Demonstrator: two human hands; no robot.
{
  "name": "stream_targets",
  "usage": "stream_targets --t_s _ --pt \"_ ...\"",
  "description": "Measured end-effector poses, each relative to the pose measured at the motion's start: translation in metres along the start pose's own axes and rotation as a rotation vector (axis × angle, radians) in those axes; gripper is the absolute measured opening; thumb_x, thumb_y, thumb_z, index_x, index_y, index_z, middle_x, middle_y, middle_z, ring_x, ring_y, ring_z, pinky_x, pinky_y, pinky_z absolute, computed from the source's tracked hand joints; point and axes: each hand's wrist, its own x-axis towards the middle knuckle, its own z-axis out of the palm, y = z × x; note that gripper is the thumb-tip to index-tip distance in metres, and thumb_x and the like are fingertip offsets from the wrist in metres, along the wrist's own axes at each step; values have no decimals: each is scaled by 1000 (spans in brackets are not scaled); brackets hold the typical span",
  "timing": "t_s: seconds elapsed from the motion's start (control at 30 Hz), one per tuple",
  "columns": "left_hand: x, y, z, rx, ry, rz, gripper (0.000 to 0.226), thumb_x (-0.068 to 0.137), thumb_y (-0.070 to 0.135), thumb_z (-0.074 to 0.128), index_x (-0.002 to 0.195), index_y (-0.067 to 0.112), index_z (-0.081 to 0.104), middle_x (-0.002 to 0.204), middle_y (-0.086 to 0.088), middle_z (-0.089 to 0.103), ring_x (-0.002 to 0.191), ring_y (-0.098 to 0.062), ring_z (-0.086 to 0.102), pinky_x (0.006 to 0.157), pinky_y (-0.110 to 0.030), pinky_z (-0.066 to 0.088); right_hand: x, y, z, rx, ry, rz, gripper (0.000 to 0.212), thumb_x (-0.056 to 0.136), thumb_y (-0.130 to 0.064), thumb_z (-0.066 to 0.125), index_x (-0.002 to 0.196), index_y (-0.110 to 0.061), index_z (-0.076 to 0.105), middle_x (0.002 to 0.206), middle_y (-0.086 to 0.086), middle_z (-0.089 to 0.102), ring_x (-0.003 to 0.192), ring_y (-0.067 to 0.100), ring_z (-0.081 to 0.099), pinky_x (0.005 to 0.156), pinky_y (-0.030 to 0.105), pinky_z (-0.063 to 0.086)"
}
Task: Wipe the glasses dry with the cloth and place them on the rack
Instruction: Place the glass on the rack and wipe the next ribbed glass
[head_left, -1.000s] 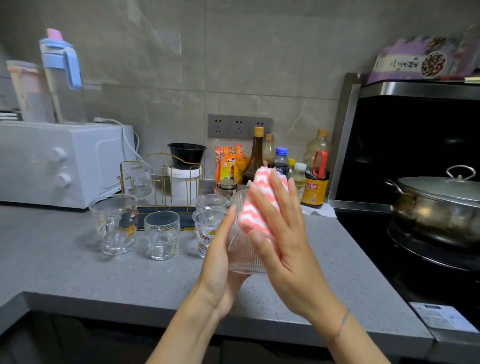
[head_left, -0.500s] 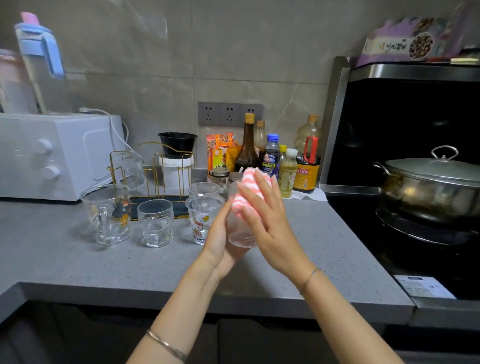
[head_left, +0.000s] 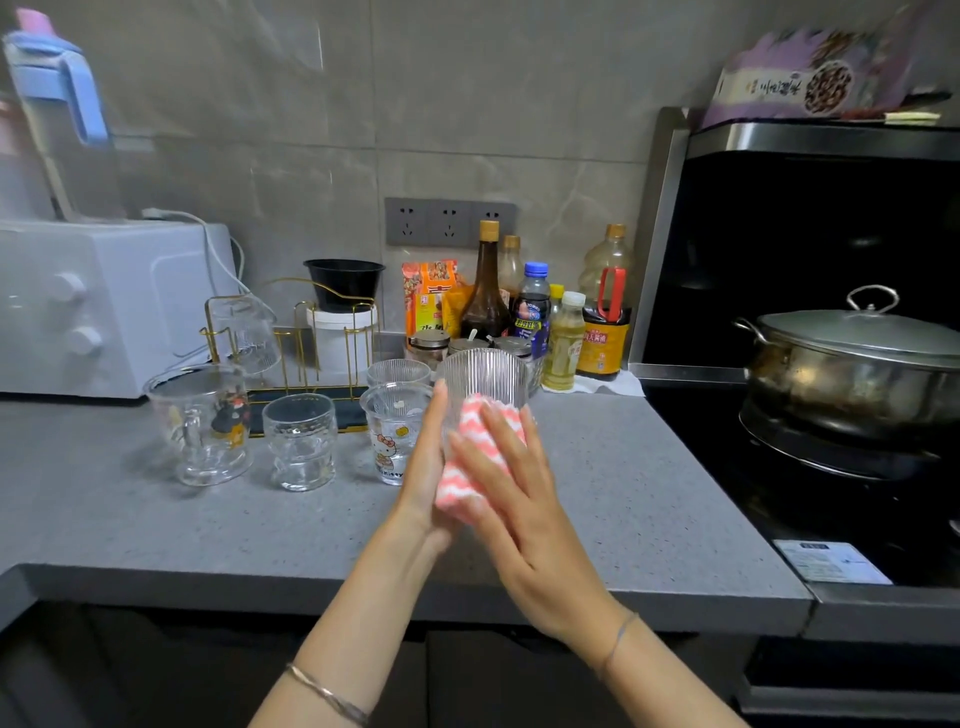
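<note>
My left hand (head_left: 425, 470) holds a clear ribbed glass (head_left: 485, 373) upright above the counter, thumb up along its side. My right hand (head_left: 511, 501) lies with straight, spread fingers over a pink-and-white cloth (head_left: 462, 483) and presses it against the glass's lower half. The gold wire rack (head_left: 332, 332) stands at the back left with one glass (head_left: 244, 332) upside down on it. In front of the rack stand a cartoon mug (head_left: 202, 423), a textured glass (head_left: 301, 441), a Hello Kitty glass (head_left: 392, 434) and another ribbed glass (head_left: 397, 371).
A white oven (head_left: 104, 306) sits at the far left. Several sauce bottles (head_left: 535, 312) and jars line the wall behind my hands. A lidded steel pot (head_left: 857, 364) is on the black stove at the right. The grey counter (head_left: 623, 493) ends just below my wrists.
The cloth and my right hand have slid from the top of the ribbed glass down to its lower half, so the rim now shows. The other glasses have not moved.
</note>
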Motion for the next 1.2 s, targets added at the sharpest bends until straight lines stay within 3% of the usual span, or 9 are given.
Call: stream_targets --t_s 0.1,0.2,0.37,0.53,0.6,0.77,0.87,1.03,1.2 --pt "-5 0 5 51 -15 48 55 83 59 51 109 14 70 98 -9 75 85 -20 72 79 -34 57 13 4 -7 5 37 13 47 100 -38 32 146 -36 30 159 -22 4 147 10 -13 118 31 0" --pt "-9 -6 7 113 -34 93 44 89 51 48 113 21 70 106 -7 74 90 -17 70 76 -34 55 36 13 -18 2 128 43 48 99 -41 30 146 -33 33 159 -18 6 147 8 -12 118 35 1" --pt "-14 -5 6 123 -76 84 45 95 48 48 126 21 64 125 -11 67 121 -28 60 108 -49 39 51 15 -30 57 174 78 50 98 -44 31 147 -36 27 159 -16 8 147 5 -7 120 35 3" --pt "-16 0 6 109 -63 107 49 85 53 54 115 18 72 112 -10 72 96 -20 69 91 -38 48 28 3 -12 71 156 30 52 100 -44 30 149 -26 26 161 -13 5 148 12 -8 122 36 3" --pt "-17 4 8 47 -54 81 57 78 56 56 115 13 70 108 -9 73 93 -20 70 94 -38 48 15 -4 -5 58 107 -9 51 101 -41 31 149 -26 28 161 -12 6 148 15 -8 121 38 3" --pt "-16 8 4 -75 -80 21 56 77 60 56 72 9 79 81 -10 72 71 -21 71 80 -36 55 -2 -7 0 -19 22 -66 48 101 -43 30 148 -31 30 160 -15 6 148 19 -9 121 42 4" --pt "-17 9 4 -54 -86 41 48 76 54 58 85 12 81 98 -11 73 86 -21 71 88 -36 52 9 -6 -5 -42 60 -78 47 101 -40 30 148 -30 30 160 -15 7 148 19 -9 121 44 4" --pt "-21 3 3 70 -94 77 48 78 53 60 108 20 75 108 -9 71 90 -20 66 79 -36 49 42 -3 -26 44 173 10 49 99 -47 27 146 -33 32 160 -15 8 148 10 -9 120 39 2" --pt "-23 3 2 72 -70 108 45 69 54 60 95 23 79 103 -6 74 88 -18 70 77 -35 54 38 -10 -13 -18 171 -26 52 99 -49 28 147 -30 30 161 -12 6 148 14 -10 120 43 3"
